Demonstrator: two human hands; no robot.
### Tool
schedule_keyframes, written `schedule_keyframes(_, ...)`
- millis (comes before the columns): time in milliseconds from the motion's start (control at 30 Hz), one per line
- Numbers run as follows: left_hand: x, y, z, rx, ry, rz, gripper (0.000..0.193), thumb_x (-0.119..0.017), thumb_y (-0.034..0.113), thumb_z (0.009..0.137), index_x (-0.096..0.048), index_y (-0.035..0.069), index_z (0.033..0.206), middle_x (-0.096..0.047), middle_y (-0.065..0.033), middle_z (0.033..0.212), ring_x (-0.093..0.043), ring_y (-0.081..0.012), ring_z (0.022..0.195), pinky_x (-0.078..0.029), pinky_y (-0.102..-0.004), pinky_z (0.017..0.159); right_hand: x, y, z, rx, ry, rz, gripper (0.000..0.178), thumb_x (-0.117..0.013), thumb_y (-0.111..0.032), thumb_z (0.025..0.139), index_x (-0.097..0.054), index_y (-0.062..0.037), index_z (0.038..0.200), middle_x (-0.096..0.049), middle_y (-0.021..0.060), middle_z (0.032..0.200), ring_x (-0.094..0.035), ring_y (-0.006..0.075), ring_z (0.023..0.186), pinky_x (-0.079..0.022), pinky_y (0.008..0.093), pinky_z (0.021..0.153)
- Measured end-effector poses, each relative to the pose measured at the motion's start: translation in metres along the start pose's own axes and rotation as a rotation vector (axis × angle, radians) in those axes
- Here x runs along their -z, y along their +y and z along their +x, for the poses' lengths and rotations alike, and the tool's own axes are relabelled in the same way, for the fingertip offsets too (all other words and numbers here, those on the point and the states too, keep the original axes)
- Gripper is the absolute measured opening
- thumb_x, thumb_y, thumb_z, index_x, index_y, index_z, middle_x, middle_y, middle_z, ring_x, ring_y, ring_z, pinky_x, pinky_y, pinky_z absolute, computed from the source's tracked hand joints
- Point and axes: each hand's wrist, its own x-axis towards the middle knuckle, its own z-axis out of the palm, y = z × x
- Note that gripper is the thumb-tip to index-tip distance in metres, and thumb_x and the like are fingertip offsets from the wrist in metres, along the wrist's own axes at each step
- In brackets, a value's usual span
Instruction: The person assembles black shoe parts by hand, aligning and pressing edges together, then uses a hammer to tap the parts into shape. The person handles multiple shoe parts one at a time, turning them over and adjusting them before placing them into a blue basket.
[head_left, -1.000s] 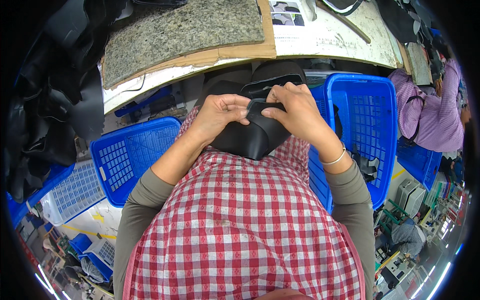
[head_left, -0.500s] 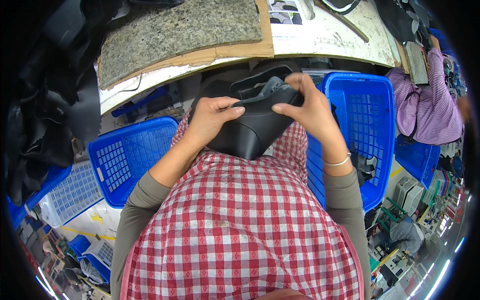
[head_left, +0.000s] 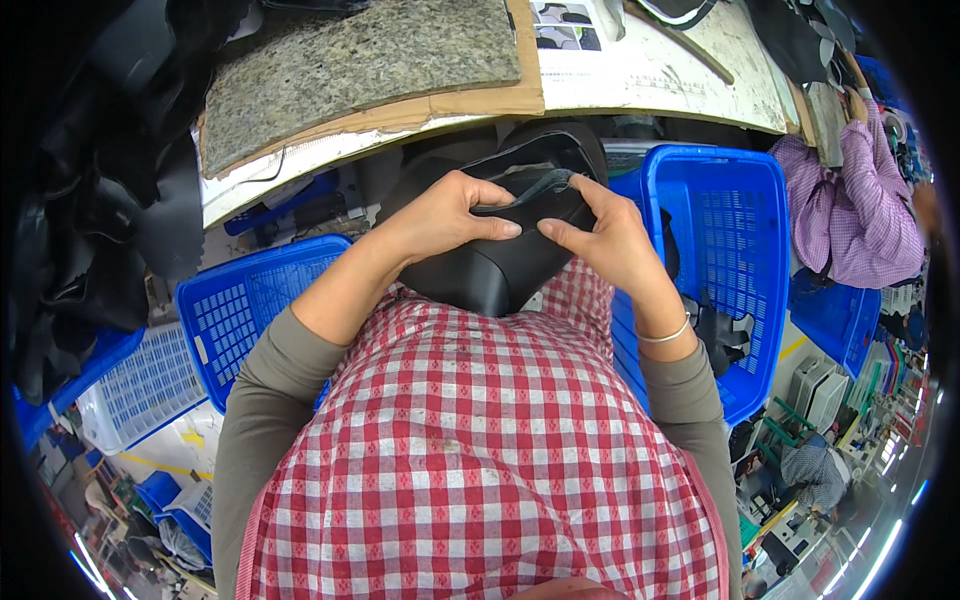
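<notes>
A black leather shoe upper [head_left: 490, 275] rests on my lap, its smooth rounded end toward me and its opening facing the table. My left hand [head_left: 447, 218] pinches the upper's near edge, thumb on the outside and fingers tucked inside the opening. On the right, my right hand [head_left: 612, 238] grips the same edge, with its thumb pressed on the leather and the index finger over the rim. A short stretch of edge with a greyish lining [head_left: 545, 183] shows between the hands. Some fingertips are hidden by the leather.
The white worktable [head_left: 660, 80] curves ahead, with a stone slab [head_left: 365, 75] on brown board. Blue baskets stand left [head_left: 215, 320] and right [head_left: 765, 260]; black pieces [head_left: 725, 335] lie in the right one. Black leather sheets [head_left: 95, 220] hang at left. A person in a checked shirt [head_left: 870, 230] works at right.
My left hand has slid right along the edge, and my right hand has come slightly left and lower, bringing the thumbs closer together. The raised fingers of my right hand have settled onto the rim.
</notes>
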Motion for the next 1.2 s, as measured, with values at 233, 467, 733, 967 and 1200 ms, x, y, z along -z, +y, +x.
schedule_keyframes(233, -0.011, 0.002, 0.003, 0.095, 0.115, -0.110, 0.016, -0.083, 0.004, 0.084, -0.078, -0.001, 0.098, -0.075, -0.0005, 0.090, -0.064, -0.0047, 0.082, -0.053, -0.0236, 0.077, -0.002, -0.007, -0.002, 0.027, 0.034, 0.008, 0.042, -0.086, -0.019, 0.081, -0.070, -0.0009, 0.116, -0.073, 0.0231, 0.098, -0.073, 0.0401, 0.091, -0.057, 0.0406, 0.076)
schedule_keyframes(467, 0.003, 0.011, 0.005, 0.067, 0.047, -0.052, 0.019, -0.078, 0.016, 0.095, -0.078, -0.002, 0.100, -0.075, -0.0003, 0.091, -0.063, -0.0051, 0.082, -0.053, -0.0244, 0.077, -0.002, -0.008, -0.003, -0.069, 0.047, -0.068, 0.045, -0.089, -0.022, 0.080, -0.072, -0.0004, 0.115, -0.075, 0.0201, 0.097, -0.073, 0.0312, 0.087, -0.057, 0.0372, 0.075)
schedule_keyframes(733, 0.030, 0.007, 0.027, 0.034, -0.074, 0.084, 0.019, -0.071, 0.014, 0.099, -0.078, -0.004, 0.098, -0.071, 0.0015, 0.083, -0.059, -0.0047, 0.077, -0.051, -0.0240, 0.073, -0.005, -0.009, -0.004, -0.044, 0.067, -0.088, 0.040, -0.090, -0.016, 0.080, -0.072, 0.0036, 0.110, -0.074, 0.0163, 0.088, -0.068, 0.0149, 0.079, -0.055, 0.0329, 0.069)
schedule_keyframes(967, 0.027, -0.002, 0.017, 0.048, 0.018, 0.003, 0.027, -0.068, 0.024, 0.101, -0.075, 0.001, 0.087, -0.063, 0.0056, 0.077, -0.052, -0.0059, 0.071, -0.043, -0.0276, 0.065, -0.006, -0.015, -0.003, 0.055, 0.060, -0.164, 0.041, -0.086, -0.021, 0.081, -0.072, -0.0027, 0.115, -0.074, 0.0169, 0.104, -0.072, 0.0376, 0.095, -0.057, 0.0411, 0.079)
schedule_keyframes(1200, 0.015, -0.004, -0.001, -0.001, -0.151, 0.215, 0.030, -0.078, 0.019, 0.095, -0.072, -0.004, 0.114, -0.070, 0.0024, 0.096, -0.058, -0.0047, 0.090, -0.050, -0.0253, 0.083, -0.007, -0.013, 0.000, 0.014, 0.017, -0.092, 0.043, -0.085, -0.022, 0.082, -0.071, -0.0018, 0.118, -0.073, 0.0205, 0.106, -0.071, 0.0397, 0.096, -0.057, 0.0418, 0.081)
